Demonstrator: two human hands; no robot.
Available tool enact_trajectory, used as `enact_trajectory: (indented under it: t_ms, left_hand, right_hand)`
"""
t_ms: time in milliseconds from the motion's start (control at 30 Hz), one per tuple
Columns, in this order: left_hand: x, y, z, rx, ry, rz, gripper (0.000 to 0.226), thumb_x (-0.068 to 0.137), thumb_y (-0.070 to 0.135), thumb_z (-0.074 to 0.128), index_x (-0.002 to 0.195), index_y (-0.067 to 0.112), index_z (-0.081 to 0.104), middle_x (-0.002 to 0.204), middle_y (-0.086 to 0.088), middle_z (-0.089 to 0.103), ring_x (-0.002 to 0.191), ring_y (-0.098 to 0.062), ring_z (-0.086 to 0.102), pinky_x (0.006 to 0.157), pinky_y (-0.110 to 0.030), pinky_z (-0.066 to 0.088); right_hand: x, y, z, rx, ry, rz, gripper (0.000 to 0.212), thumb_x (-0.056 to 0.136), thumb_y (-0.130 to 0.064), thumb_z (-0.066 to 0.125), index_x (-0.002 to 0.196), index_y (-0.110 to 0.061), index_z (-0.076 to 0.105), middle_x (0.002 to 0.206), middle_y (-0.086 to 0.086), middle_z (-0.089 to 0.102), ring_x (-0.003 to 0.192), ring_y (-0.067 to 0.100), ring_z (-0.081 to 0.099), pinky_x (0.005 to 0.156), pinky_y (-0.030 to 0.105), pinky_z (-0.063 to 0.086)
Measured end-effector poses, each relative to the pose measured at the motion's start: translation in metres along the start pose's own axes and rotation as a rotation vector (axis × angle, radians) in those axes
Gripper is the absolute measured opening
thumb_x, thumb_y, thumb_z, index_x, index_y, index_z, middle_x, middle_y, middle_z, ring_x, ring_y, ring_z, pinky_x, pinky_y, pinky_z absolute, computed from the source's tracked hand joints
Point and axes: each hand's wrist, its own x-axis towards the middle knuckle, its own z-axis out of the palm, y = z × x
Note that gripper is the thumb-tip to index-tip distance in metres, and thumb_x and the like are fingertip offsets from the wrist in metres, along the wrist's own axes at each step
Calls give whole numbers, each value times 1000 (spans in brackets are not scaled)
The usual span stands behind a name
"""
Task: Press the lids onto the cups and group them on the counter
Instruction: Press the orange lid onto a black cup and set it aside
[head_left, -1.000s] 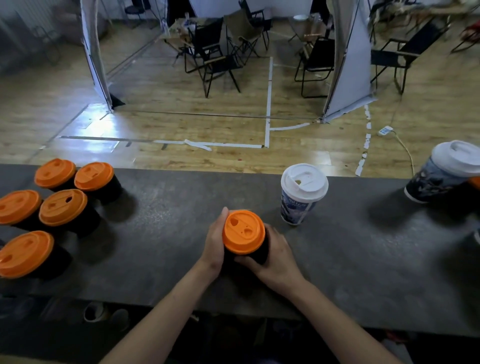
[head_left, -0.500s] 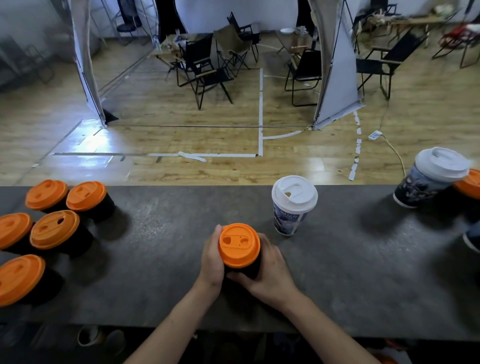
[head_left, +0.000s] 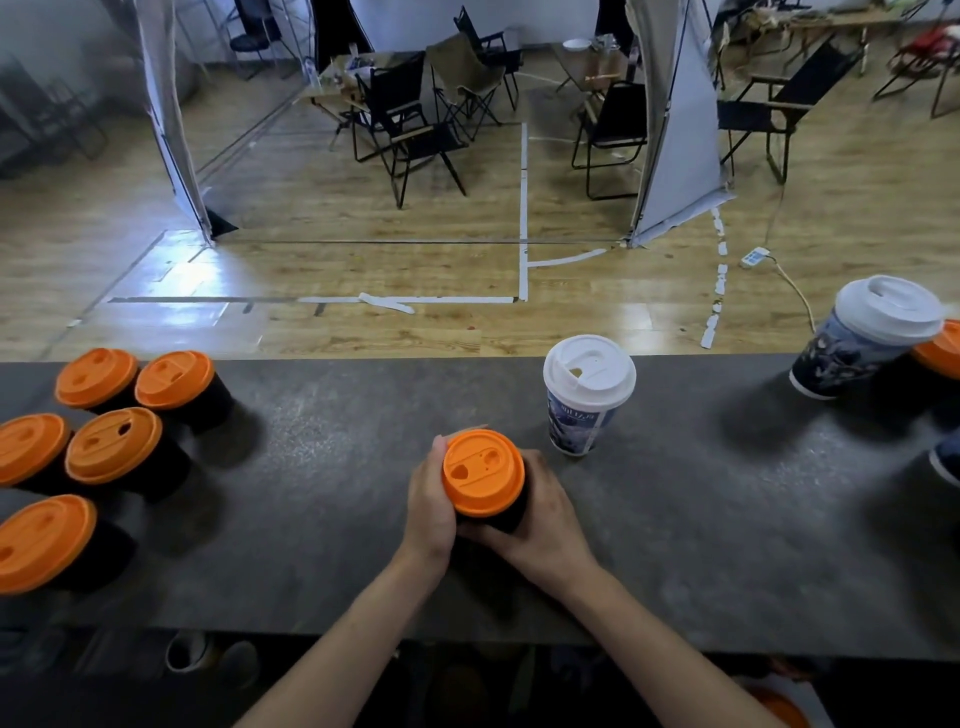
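Desk (head_left: 311, 493) layout stayed unchanged; left hand (head_left: 428, 499) and right hand (head_left: 550, 525) kept gripping the black cup (head_left: 515, 512) under its orange lid (head_left: 482, 472).

Open studio-type hall, grey counter (head_left: 675, 519) carrying lidded takeaway cups (head_left: 587, 400), beyond the counter a wood floor (head_left: 363, 223) with white tape lines (head_left: 523, 208), freestanding white screens (head_left: 680, 130), black folding chairs (head_left: 410, 124).
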Motion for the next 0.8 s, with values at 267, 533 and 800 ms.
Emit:
enact_trajectory:
  t_ms: [267,533,800]
  left_hand:
    - [12,-1,-13,-23,-139,-113,70,98,57,32,116,4,74,116,-16,74,116,-29,68,105,-36,48]
    - [4,-6,-6,-2,-19,-71,67,108,50,29,106,-1,73,104,-13,76,100,-17,70,94,-29,51]
    - [1,1,-8,42,14,-52,58,111,37,31,91,3,73,89,-4,76,85,-7,71,82,-18,51]
  right_hand:
    - [1,2,-1,-21,-13,-27,75,65,-56,84,126,-23,57,119,-8,62,109,10,60,94,35,51]
    - [-1,0,0,2,7,1,74,63,-62,82,122,-26,55,116,-9,61,108,9,59,91,29,48]
    - [-2,-1,2,-31,-4,-27,83,61,-62,86,128,-24,54,120,-9,60,112,9,59,95,29,48]
